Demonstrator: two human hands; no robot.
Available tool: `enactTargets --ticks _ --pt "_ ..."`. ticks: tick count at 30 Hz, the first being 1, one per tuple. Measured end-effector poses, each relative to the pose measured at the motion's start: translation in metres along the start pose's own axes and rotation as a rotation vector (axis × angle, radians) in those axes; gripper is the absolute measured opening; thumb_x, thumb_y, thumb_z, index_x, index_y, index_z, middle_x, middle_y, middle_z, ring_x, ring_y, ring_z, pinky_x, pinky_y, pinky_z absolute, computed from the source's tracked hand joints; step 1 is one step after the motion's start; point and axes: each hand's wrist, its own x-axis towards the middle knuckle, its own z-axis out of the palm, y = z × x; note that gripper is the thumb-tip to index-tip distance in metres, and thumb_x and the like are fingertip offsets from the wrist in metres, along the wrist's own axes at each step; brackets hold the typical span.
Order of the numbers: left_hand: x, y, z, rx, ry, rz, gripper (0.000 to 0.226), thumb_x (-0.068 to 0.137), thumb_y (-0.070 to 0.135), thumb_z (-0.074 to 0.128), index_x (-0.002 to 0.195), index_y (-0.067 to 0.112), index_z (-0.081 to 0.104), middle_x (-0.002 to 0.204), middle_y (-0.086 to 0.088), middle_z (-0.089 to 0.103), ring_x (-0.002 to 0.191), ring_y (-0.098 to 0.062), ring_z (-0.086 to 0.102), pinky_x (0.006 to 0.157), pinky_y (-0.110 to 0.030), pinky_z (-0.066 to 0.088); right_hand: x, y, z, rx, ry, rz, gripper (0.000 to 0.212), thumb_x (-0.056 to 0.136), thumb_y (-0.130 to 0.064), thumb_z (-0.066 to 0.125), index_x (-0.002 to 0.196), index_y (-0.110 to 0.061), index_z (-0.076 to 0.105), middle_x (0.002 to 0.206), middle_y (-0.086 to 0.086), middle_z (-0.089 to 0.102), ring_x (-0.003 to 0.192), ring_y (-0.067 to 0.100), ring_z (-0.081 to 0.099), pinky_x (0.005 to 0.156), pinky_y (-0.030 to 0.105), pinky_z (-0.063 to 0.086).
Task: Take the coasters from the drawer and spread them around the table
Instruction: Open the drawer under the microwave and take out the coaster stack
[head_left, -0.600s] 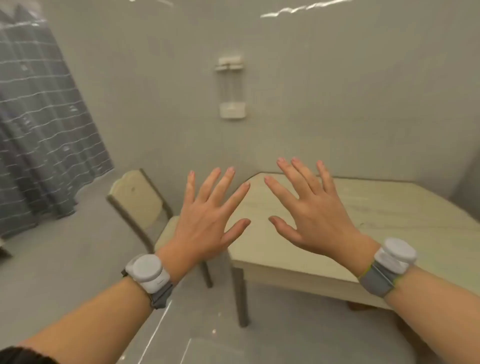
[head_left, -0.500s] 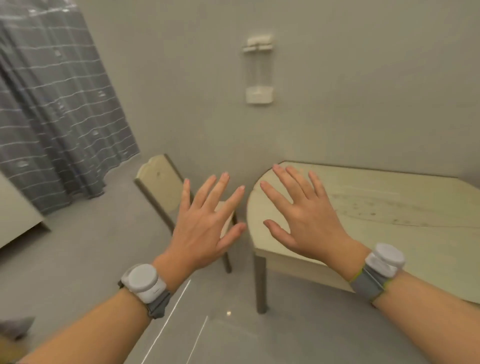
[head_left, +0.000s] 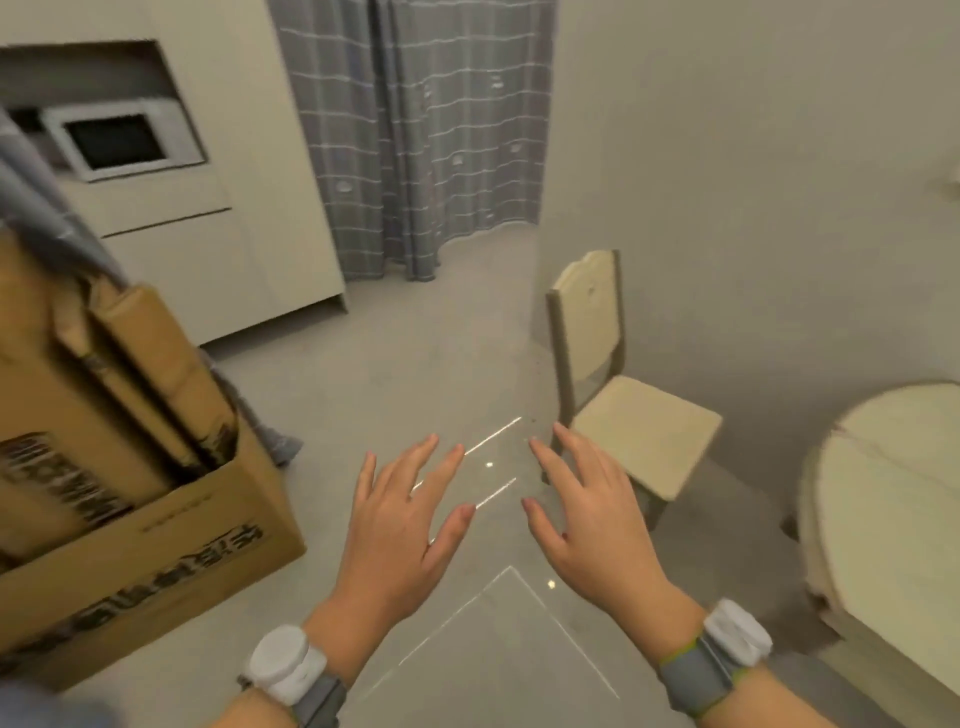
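Observation:
My left hand (head_left: 400, 525) and my right hand (head_left: 582, 514) are held out in front of me over the floor, palms down, fingers spread, holding nothing. Each wrist wears a grey band with a white puck. The pale wooden table (head_left: 893, 499) shows only its rounded corner at the right edge, to the right of my right hand. A cream cabinet (head_left: 176, 208) with drawer fronts stands at the back left, far from both hands. No coasters are in view.
A large open cardboard box (head_left: 135, 499) with packed cartons stands close on the left. A pale wooden chair (head_left: 618, 395) sits beside the table against the wall. A microwave (head_left: 122, 140) sits in the cabinet niche. A grey checked curtain (head_left: 415, 135) hangs at the back.
The view has swung left, away from the table toward the cabinet and curtain. The cardboard box has come into view. Both hands stay spread and empty, now over the floor.

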Motion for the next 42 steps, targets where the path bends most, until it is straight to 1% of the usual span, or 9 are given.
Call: enactTargets --ticks 8,12,16,20,24,28,31,35,42 --pt "0.035 -0.142 0.023 -0.072 0.011 -0.326 0.055 0.104 0.058 0.038 0.157 0.041 0.038 0.162 0.011 0.042 0.151 -0.010 0.036 0.129 -0.050 0.019 0.113 -0.047 0.138 0.139 -0.214 0.077 0.054 0.097 -0.039 0.060 0.148 -0.023 0.055 0.162 0.006 0.042 0.145 0.027 0.043 0.116 0.042 0.038" --pt "0.112 -0.212 0.050 -0.142 -0.044 -0.382 0.056 0.104 0.056 0.040 0.158 0.045 0.030 0.161 0.015 0.040 0.150 -0.006 0.033 0.129 -0.050 0.024 0.196 -0.035 0.201 0.171 -0.317 0.142 0.053 0.100 -0.040 0.057 0.152 -0.029 0.049 0.163 -0.002 0.040 0.149 0.020 0.038 0.120 0.035 0.033" --pt "0.214 -0.288 0.063 -0.194 -0.034 -0.457 0.053 0.105 0.049 0.047 0.157 0.043 0.033 0.155 0.018 0.044 0.143 -0.003 0.039 0.122 -0.047 0.036 0.319 -0.017 0.257 0.254 -0.392 0.215 0.045 0.101 -0.035 0.058 0.146 -0.027 0.056 0.156 -0.006 0.047 0.144 0.015 0.043 0.113 0.024 0.031" --pt "0.308 -0.348 0.045 -0.267 0.017 -0.548 0.052 0.105 0.048 0.049 0.154 0.050 0.033 0.148 0.026 0.046 0.135 0.005 0.043 0.115 -0.036 0.044 0.457 -0.030 0.291 0.318 -0.435 0.200 0.040 0.102 -0.031 0.058 0.141 -0.026 0.061 0.151 -0.009 0.049 0.139 0.014 0.048 0.107 0.021 0.033" --pt "0.381 -0.413 0.019 -0.313 0.084 -0.644 0.053 0.104 0.043 0.053 0.154 0.048 0.035 0.136 0.026 0.049 0.126 0.004 0.050 0.104 -0.025 0.046 0.583 -0.065 0.328 0.381 -0.475 0.140 0.036 0.099 -0.028 0.061 0.135 -0.026 0.065 0.145 -0.011 0.053 0.119 0.014 0.060 0.097 0.024 0.044" --pt "0.442 -0.500 0.003 -0.364 0.186 -0.785 0.051 0.103 0.040 0.056 0.151 0.047 0.039 0.133 0.026 0.052 0.120 0.005 0.053 0.099 -0.022 0.046 0.690 -0.105 0.375 0.458 -0.509 0.031 0.034 0.099 -0.028 0.060 0.133 -0.027 0.066 0.138 -0.014 0.056 0.127 0.007 0.054 0.102 0.035 0.053" --pt "0.466 -0.546 0.002 -0.428 0.197 -0.870 0.052 0.102 0.040 0.057 0.150 0.050 0.039 0.130 0.027 0.053 0.116 0.006 0.055 0.095 -0.019 0.048 0.731 -0.120 0.402 0.473 -0.552 -0.001 0.032 0.102 -0.028 0.057 0.132 -0.033 0.064 0.134 -0.020 0.056 0.123 -0.002 0.054 0.103 0.024 0.049" --pt "0.530 -0.666 0.008 -0.554 0.249 -0.968 0.051 0.103 0.034 0.058 0.149 0.048 0.042 0.125 0.020 0.062 0.111 0.000 0.061 0.084 -0.015 0.049 0.839 -0.151 0.476 0.471 -0.593 -0.019 0.031 0.103 -0.026 0.056 0.132 -0.035 0.063 0.130 -0.023 0.056 0.118 -0.003 0.055 0.092 0.005 0.038" --pt "0.668 -0.860 -0.036 -0.624 0.331 -1.047 0.045 0.103 0.026 0.059 0.145 0.042 0.052 0.113 0.019 0.066 0.095 -0.007 0.066 0.082 -0.025 0.056 1.046 -0.234 0.563 0.523 -0.593 -0.016 0.031 0.101 -0.026 0.059 0.130 -0.036 0.064 0.127 -0.024 0.060 0.114 -0.007 0.058 0.086 0.006 0.043"
